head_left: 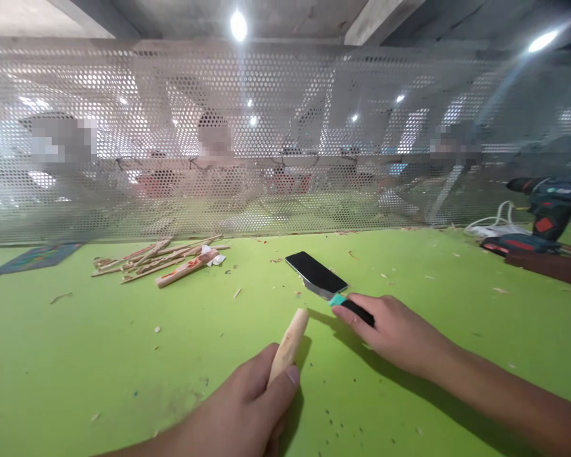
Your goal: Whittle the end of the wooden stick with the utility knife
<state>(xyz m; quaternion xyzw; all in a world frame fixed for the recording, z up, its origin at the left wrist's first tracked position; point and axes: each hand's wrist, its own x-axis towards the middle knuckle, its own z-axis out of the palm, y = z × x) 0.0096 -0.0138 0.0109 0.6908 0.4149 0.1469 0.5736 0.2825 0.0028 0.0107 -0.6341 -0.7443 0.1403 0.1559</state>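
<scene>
My left hand [254,400] is closed round a pale wooden stick [289,346] at the lower centre, its blunt end pointing up and away. To the right, my right hand [393,330] grips a knife by its black and teal handle [356,311]. The knife's grey blade [318,289] points to the left, beside the near edge of a black phone [316,271] that lies on the green table [195,336]. A gap separates the blade from the stick.
Thin wooden sticks [145,259] and a thicker reddish piece [185,269] lie at the back left, near a patterned mat [34,259]. A cordless drill [552,206] stands at the right. Perforated mesh [266,139] rises behind the table; people are beyond it.
</scene>
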